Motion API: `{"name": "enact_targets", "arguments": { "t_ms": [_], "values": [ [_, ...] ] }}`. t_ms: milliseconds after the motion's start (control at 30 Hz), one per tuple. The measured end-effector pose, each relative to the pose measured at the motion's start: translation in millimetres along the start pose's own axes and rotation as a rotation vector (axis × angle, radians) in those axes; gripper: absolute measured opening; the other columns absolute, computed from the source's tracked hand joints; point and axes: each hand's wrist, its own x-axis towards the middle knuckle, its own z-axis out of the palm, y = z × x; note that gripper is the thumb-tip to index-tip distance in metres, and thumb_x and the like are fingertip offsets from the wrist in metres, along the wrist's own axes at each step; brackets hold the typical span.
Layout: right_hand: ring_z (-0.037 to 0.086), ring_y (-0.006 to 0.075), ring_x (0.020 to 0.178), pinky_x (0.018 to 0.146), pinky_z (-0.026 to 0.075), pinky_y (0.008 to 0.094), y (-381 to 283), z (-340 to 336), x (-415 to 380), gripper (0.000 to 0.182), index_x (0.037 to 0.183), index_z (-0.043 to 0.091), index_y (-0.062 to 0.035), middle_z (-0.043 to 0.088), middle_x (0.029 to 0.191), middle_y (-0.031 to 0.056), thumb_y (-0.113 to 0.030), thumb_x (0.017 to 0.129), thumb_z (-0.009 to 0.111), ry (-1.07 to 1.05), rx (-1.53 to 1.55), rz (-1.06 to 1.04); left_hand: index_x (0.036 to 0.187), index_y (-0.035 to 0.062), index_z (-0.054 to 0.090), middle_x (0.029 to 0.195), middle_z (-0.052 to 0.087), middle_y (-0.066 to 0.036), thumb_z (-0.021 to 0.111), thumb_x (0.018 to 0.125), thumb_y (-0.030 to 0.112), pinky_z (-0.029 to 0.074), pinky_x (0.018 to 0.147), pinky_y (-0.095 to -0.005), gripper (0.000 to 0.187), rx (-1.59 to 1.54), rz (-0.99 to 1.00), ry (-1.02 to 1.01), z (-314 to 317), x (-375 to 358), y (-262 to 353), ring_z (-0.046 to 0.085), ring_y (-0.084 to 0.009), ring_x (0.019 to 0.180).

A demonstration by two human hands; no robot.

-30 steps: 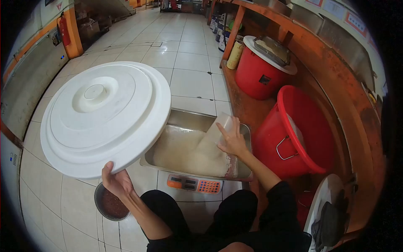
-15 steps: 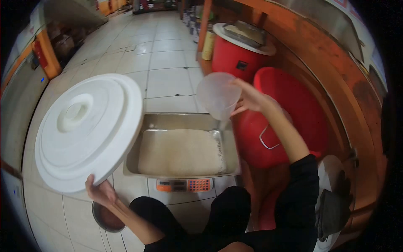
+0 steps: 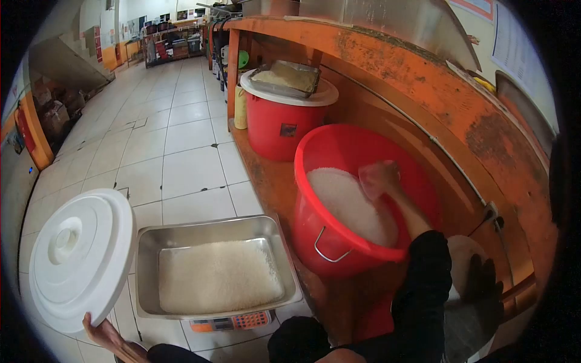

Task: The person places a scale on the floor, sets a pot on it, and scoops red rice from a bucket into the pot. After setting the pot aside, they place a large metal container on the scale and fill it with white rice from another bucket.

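Observation:
My left hand (image 3: 104, 333) grips the lower edge of a large round white lid (image 3: 100, 242), tilted up beside the steel pan. Inside the open red tub (image 3: 330, 233), my right hand (image 3: 387, 177) is closed around a translucent plastic cup (image 3: 369, 181), over pale grain that looks like rice (image 3: 345, 199). The cup is partly hidden by the hand and blurred. A layer of similar grain (image 3: 218, 272) covers the bottom of the rectangular steel pan (image 3: 212, 225). Under the pan's front edge shows an orange digital scale (image 3: 227, 322).
A second red tub (image 3: 266, 130) with a white lid stands behind, bearing a tray (image 3: 284, 78). An orange wooden bench (image 3: 387, 51) runs along the right, above the tubs. White floor tiles (image 3: 187, 181) stretch away ahead. My knees are close to the pan.
My right hand has moved the cup from above the pan's far right corner down into the red tub. The view has swung right, and lid and pan now appear lower left.

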Motion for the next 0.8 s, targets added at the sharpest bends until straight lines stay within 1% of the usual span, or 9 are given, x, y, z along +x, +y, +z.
{"name": "enact_targets", "arguments": {
  "t_ms": [67, 100, 167, 233, 300, 467, 567, 700, 800],
  "values": [
    [0.049, 0.0339, 0.1, 0.079, 0.041, 0.0505, -16.4, 52.2, -15.6, 0.078, 0.127, 0.034, -0.0091, 0.046, 0.112, 0.0219, -0.041, 0.063, 0.065, 0.183, 0.372, 0.141, 0.113, -0.0145, 0.036, 0.116, 0.041, -0.021, 0.057, 0.073, 0.004, 0.032, 0.097, -0.0383, 0.049, 0.022, 0.06, 0.042, 18.5, -12.8, 7.6, 0.04, -0.028, 0.108],
    [0.048, 0.0317, 0.104, 0.079, 0.041, 0.0496, -8.9, 78.6, -21.9, 0.075, 0.126, 0.031, -0.0083, 0.045, 0.114, 0.0206, -0.034, 0.065, 0.066, 0.143, 0.704, 0.053, 0.114, -0.0148, 0.035, 0.116, 0.039, -0.022, 0.057, 0.072, 0.004, 0.033, 0.097, -0.0383, 0.051, 0.039, 0.089, 0.061, 25.3, -16.2, 9.1, 0.04, -0.0284, 0.109],
    [0.046, 0.0286, 0.107, 0.08, 0.042, 0.0467, -13.7, 101.9, -28.6, 0.073, 0.124, 0.03, -0.0068, 0.042, 0.116, 0.0183, -0.028, 0.065, 0.068, -0.113, 0.885, -0.009, 0.115, -0.015, 0.033, 0.118, 0.037, -0.023, 0.058, 0.074, 0.004, 0.032, 0.099, -0.037, 0.052, 0.068, 0.088, -0.024, -17.5, 15.2, 28.1, 0.038, -0.0286, 0.111],
    [0.045, 0.0269, 0.107, 0.081, 0.041, 0.0428, -26.6, 106.9, -33.1, 0.074, 0.122, 0.032, -0.0053, 0.041, 0.117, 0.0164, -0.03, 0.062, 0.069, -0.523, 0.549, 0.022, 0.115, -0.0151, 0.033, 0.119, 0.036, -0.023, 0.057, 0.075, 0.005, 0.031, 0.1, -0.0357, 0.051, 0.018, 0.057, -0.002, -36.0, 23.8, 39.5, 0.037, -0.0286, 0.111],
    [0.049, 0.0299, 0.098, 0.08, 0.042, 0.0457, -45.3, 65.6, -52.9, 0.07, 0.123, 0.036, -0.0065, 0.046, 0.109, 0.0196, -0.031, 0.063, 0.065, -0.493, 0.543, -0.066, 0.114, -0.0151, 0.033, 0.119, 0.036, -0.024, 0.057, 0.075, 0.005, 0.031, 0.099, -0.0342, 0.05, -0.009, -0.008, -0.032, -43.6, 26.5, 49.7, 0.038, -0.0286, 0.11],
    [0.049, 0.0285, 0.092, 0.078, 0.043, 0.042, -57.0, 70.9, -68.8, 0.058, 0.112, 0.043, -0.0072, 0.048, 0.103, 0.0152, -0.034, 0.064, 0.062, -0.472, 0.863, -0.107, 0.113, -0.0147, 0.035, 0.118, 0.037, -0.023, 0.056, 0.077, 0.007, 0.03, 0.098, -0.0342, 0.047, 0.028, 0.066, 0.059, -57.0, 38.3, 58.6, 0.038, -0.0269, 0.108],
    [0.048, 0.0283, 0.092, 0.077, 0.044, 0.0409, -63.8, 59.6, -68.7, 0.052, 0.107, 0.046, -0.008, 0.048, 0.102, 0.0127, -0.034, 0.064, 0.06, -0.476, 1.137, -0.161, 0.112, -0.0141, 0.036, 0.116, 0.038, -0.021, 0.057, 0.077, 0.009, 0.029, 0.098, -0.0341, 0.047, 0.007, 0.058, 0.066, -13.5, 6.6, 48.6, 0.037, -0.0258, 0.108],
    [0.047, 0.028, 0.092, 0.076, 0.045, 0.0394, -85.1, 29.0, -54.7, 0.045, 0.1, 0.049, -0.0089, 0.048, 0.101, 0.0093, -0.035, 0.065, 0.058, -0.578, 1.423, -0.064, 0.114, -0.0138, 0.035, 0.115, 0.04, -0.021, 0.057, 0.075, 0.007, 0.029, 0.098, -0.0357, 0.049, 0.108, 0.066, 0.017, -59.7, 35.5, 50.3, 0.038, -0.0263, 0.108],
    [0.044, 0.0296, 0.096, 0.074, 0.047, 0.0442, -90.4, 41.2, -30.9, 0.036, 0.095, 0.051, -0.0118, 0.044, 0.108, 0.0079, -0.035, 0.067, 0.055, -0.76, 1.542, 0.083, 0.116, -0.0133, 0.033, 0.115, 0.043, -0.02, 0.057, 0.073, 0.003, 0.032, 0.098, -0.0389, 0.052, 0.092, 0.037, 0.004, -9.2, -3.3, 42.0, 0.043, -0.0276, 0.107]
  ]
}}
